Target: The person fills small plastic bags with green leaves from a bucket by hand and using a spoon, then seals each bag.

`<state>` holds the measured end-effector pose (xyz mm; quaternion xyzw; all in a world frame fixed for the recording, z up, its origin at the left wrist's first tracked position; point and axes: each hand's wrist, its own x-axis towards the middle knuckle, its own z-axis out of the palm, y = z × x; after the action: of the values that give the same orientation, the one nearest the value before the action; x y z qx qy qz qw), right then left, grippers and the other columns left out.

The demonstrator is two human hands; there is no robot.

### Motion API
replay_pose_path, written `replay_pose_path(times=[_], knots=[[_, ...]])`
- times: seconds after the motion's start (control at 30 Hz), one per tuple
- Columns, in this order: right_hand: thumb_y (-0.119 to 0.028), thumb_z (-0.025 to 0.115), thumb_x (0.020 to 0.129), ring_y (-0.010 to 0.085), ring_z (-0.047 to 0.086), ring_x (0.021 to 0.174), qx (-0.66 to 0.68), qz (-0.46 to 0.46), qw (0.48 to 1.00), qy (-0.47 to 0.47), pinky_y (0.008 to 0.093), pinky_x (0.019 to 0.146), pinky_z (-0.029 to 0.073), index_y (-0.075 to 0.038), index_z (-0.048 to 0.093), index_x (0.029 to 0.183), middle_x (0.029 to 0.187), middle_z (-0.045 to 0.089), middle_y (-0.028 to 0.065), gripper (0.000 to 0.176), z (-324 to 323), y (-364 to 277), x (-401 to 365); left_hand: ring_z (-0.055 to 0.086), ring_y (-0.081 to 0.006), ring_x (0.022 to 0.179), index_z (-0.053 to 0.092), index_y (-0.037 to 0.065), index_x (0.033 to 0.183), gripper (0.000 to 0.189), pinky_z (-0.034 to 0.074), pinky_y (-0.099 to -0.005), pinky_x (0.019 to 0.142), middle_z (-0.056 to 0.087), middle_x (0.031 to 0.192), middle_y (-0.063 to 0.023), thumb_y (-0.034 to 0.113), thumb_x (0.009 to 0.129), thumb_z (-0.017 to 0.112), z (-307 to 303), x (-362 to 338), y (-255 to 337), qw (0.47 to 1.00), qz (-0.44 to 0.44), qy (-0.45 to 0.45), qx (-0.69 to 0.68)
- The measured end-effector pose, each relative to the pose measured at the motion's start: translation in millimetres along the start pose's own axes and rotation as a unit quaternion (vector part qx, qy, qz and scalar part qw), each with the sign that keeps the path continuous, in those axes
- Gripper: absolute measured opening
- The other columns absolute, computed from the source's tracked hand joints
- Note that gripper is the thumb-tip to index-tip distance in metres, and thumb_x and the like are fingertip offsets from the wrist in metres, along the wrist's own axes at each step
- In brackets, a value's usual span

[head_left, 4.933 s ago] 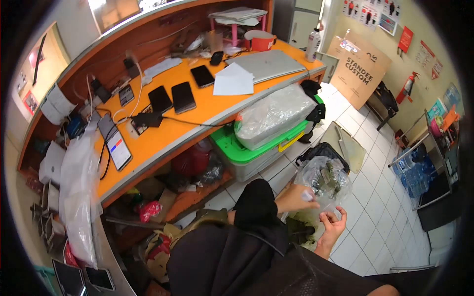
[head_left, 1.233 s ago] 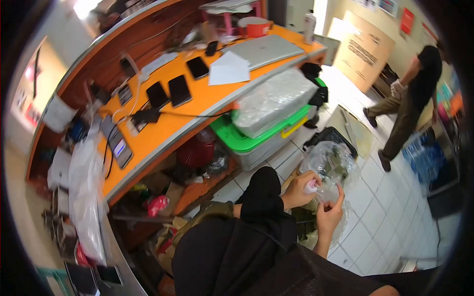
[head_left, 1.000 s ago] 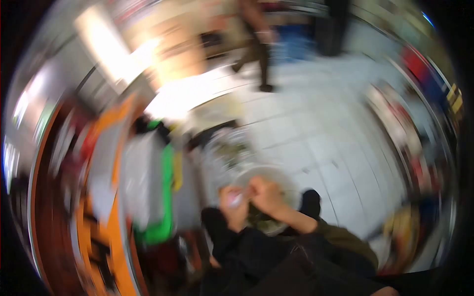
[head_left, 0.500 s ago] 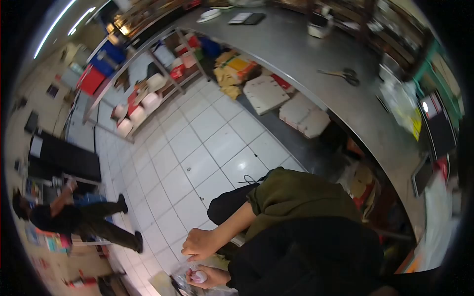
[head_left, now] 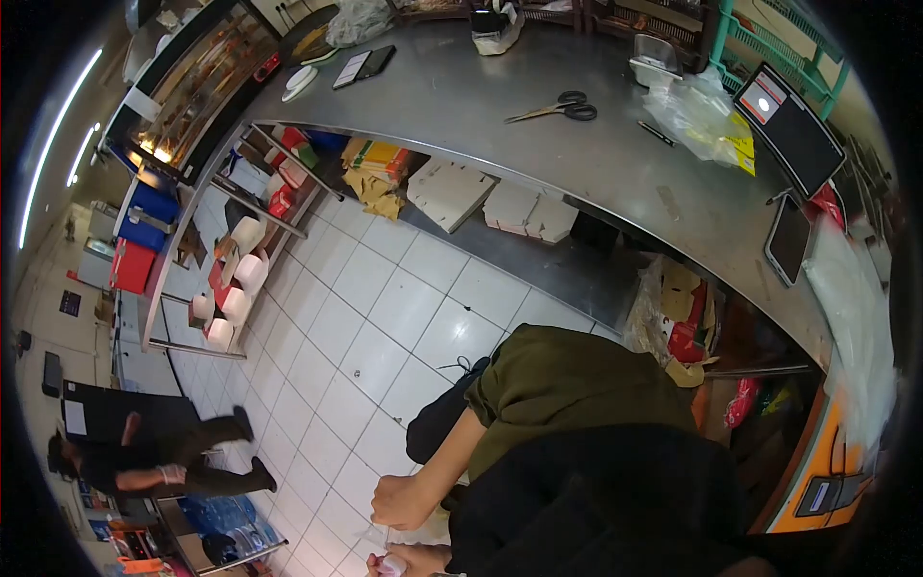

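Both fisted: left hand (head_left: 420, 558) grips white object (head_left: 389, 567)

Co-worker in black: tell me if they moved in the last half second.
Yes: the co-worker has shifted away from the blue water bottles, toward the black cabinet with the white label.

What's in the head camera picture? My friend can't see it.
A person's hands meet at the bottom edge: the left hand grips a small white thing, close by the right hand. Beyond are a white tiled floor, a long steel counter with scissors on it, and another person bending over.
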<state>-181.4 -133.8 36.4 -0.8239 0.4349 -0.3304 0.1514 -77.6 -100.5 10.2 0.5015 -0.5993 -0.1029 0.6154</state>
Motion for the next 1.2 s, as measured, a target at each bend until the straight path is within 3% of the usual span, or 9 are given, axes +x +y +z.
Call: replay_pose_path(times=[0.07, 0.53, 0.6, 0.63, 0.7, 0.8, 0.97, 1.13, 1.2], knots=[[-0.021, 0.056, 0.063, 0.0319, 0.059, 0.061, -0.006, 0.060, 0.998, -0.008, 0.0399, 0.053, 0.046, 0.000, 0.059, 0.061, 0.059, 0.058, 0.0159, 0.021, -6.6, -3.9, -4.8, 0.046, -0.0227, 0.088, 0.047, -0.003, 0.097, 0.025, 0.037, -0.0334, 0.081, 0.049, 0.095, -0.0118, -0.003, 0.073, 0.052, -3.3, -5.3, -1.6, 1.000, -0.009, -0.002, 0.001], [-0.019, 0.058, 0.056, 0.0328, 0.057, 0.054, 0.047, 0.063, 0.997, 0.022, 0.0398, 0.047, 0.043, -0.003, 0.056, 0.053, 0.052, 0.054, 0.0144, 0.016, -22.6, 20.2, -15.5, 0.047, -0.0239, 0.091, 0.048, -0.003, 0.097, 0.024, 0.037, -0.0343, 0.082, 0.050, 0.098, -0.0130, -0.002, 0.074, 0.052, -10.1, -16.8, 14.8, 0.999, -0.004, -0.034, -0.008], [-0.019, 0.058, 0.055, 0.0323, 0.056, 0.052, 0.062, 0.067, 0.996, 0.001, 0.0393, 0.045, 0.042, -0.004, 0.054, 0.049, 0.050, 0.053, 0.0137, 0.016, -31.0, 23.6, -16.2, 0.049, -0.0270, 0.096, 0.049, -0.004, 0.097, 0.024, 0.037, -0.0363, 0.085, 0.053, 0.100, -0.0161, 0.000, 0.075, 0.055, -3.9, -13.1, 30.8, 0.982, 0.135, -0.113, 0.066], [-0.018, 0.058, 0.054, 0.0311, 0.055, 0.051, 0.076, 0.078, 0.994, -0.016, 0.0389, 0.043, 0.040, -0.004, 0.051, 0.046, 0.048, 0.051, 0.0130, 0.017, -33.7, 25.0, -16.3, 0.049, -0.0270, 0.096, 0.049, -0.004, 0.097, 0.024, 0.037, -0.0363, 0.085, 0.053, 0.100, -0.0161, 0.000, 0.075, 0.055, -2.2, -14.1, 30.9, 0.982, 0.135, -0.111, 0.065], [-0.017, 0.057, 0.053, 0.0299, 0.053, 0.049, 0.090, 0.089, 0.991, -0.032, 0.0385, 0.042, 0.038, -0.005, 0.048, 0.043, 0.046, 0.050, 0.0122, 0.018, -31.9, 29.7, -14.0, 0.050, -0.0297, 0.100, 0.050, -0.004, 0.097, 0.027, 0.036, -0.0377, 0.088, 0.054, 0.103, -0.0179, 0.004, 0.074, 0.060, 1.8, -15.3, 30.3, 0.984, 0.047, -0.164, -0.045], [-0.016, 0.056, 0.054, 0.0254, 0.052, 0.044, 0.157, 0.125, 0.978, -0.052, 0.0368, 0.039, 0.037, -0.004, 0.046, 0.041, 0.043, 0.048, 0.0101, 0.020, -23.2, 37.8, -13.1, 0.051, -0.0299, 0.100, 0.050, -0.004, 0.101, 0.035, 0.036, -0.0380, 0.090, 0.054, 0.104, -0.0172, 0.006, 0.071, 0.065, 4.6, -10.6, 56.3, 0.981, 0.069, -0.176, -0.040], [-0.015, 0.055, 0.059, 0.0155, 0.048, 0.035, 0.365, 0.134, 0.917, -0.091, 0.0293, 0.036, 0.037, -0.002, 0.047, 0.041, 0.040, 0.049, 0.0063, 0.023, -33.4, 27.7, -20.3, 0.052, -0.0292, 0.099, 0.049, -0.003, 0.107, 0.048, 0.038, -0.0375, 0.088, 0.054, 0.106, -0.0171, 0.006, 0.066, 0.072, 0.1, -14.7, 45.3, 0.980, 0.130, -0.145, 0.028], [-0.015, 0.056, 0.063, 0.0139, 0.047, 0.035, 0.390, 0.129, 0.905, -0.109, 0.0273, 0.036, 0.037, -0.001, 0.049, 0.042, 0.041, 0.049, 0.0057, 0.026, -36.3, 17.2, -21.8, 0.055, -0.0278, 0.094, 0.048, -0.004, 0.112, 0.057, 0.042, -0.0347, 0.084, 0.054, 0.106, -0.0165, 0.009, 0.065, 0.075, -9.6, -16.1, 36.8, 0.986, 0.138, -0.086, 0.024], [-0.015, 0.057, 0.063, 0.0135, 0.047, 0.035, 0.394, 0.126, 0.903, -0.116, 0.0269, 0.035, 0.037, -0.001, 0.049, 0.042, 0.041, 0.049, 0.0057, 0.026, -34.3, 13.0, -22.5, 0.056, -0.0272, 0.092, 0.048, -0.005, 0.113, 0.057, 0.043, -0.0345, 0.082, 0.055, 0.104, -0.0159, 0.008, 0.065, 0.075, -16.1, -15.6, 35.5, 0.974, 0.192, -0.093, 0.075]])
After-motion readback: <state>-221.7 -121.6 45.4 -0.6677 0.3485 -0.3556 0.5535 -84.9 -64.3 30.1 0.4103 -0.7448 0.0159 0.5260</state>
